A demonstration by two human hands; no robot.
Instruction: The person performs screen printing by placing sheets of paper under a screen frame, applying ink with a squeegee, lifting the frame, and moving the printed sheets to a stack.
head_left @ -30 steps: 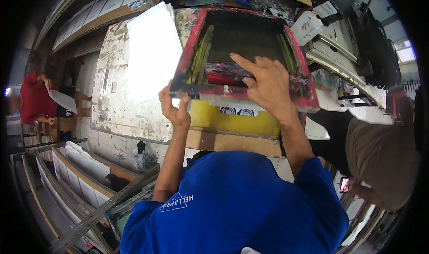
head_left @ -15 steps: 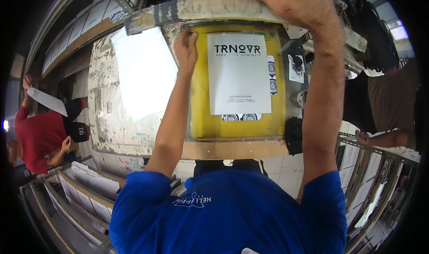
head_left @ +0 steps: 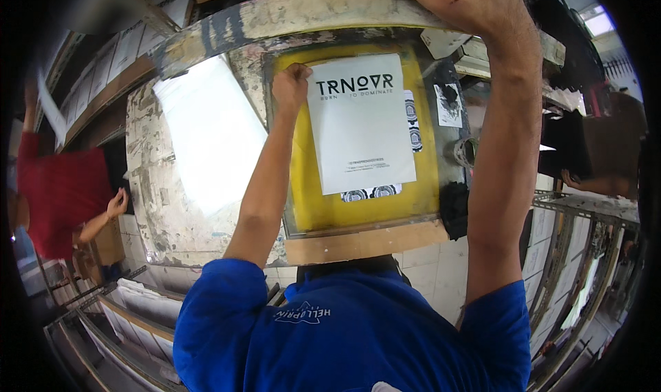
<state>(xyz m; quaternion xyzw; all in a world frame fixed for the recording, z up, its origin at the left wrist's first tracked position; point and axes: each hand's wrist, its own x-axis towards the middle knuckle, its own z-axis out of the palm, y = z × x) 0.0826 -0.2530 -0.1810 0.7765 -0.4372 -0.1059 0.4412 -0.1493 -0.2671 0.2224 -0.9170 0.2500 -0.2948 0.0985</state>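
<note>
A white sheet with black print (head_left: 359,133) lies slightly tilted on a yellow board (head_left: 297,196). My left hand (head_left: 290,87) pinches its upper left corner. Pieces of paper with black round patterns (head_left: 412,120) stick out from under the sheet at its right and near edges. My right hand (head_left: 460,3) reaches over a pale, ink-stained wooden frame bar (head_left: 289,14) at the far side and grips it; its fingertips are hidden behind the bar and cut off by the picture's edge. Left of the board lies blank white paper (head_left: 213,137) on a stained worktop (head_left: 148,178).
An ink-blotted card (head_left: 449,105) and a black cloth (head_left: 453,209) lie right of the board. A person in red (head_left: 65,185) stands at the left, another person (head_left: 609,151) at the right. Metal racks with sheets (head_left: 138,330) stand at the near left and near right (head_left: 551,254).
My left hand has closed on the printed sheet's corner, and the sheet now lies more tilted. My right hand stays at the bar. The person in red has raised an arm with a sheet.
</note>
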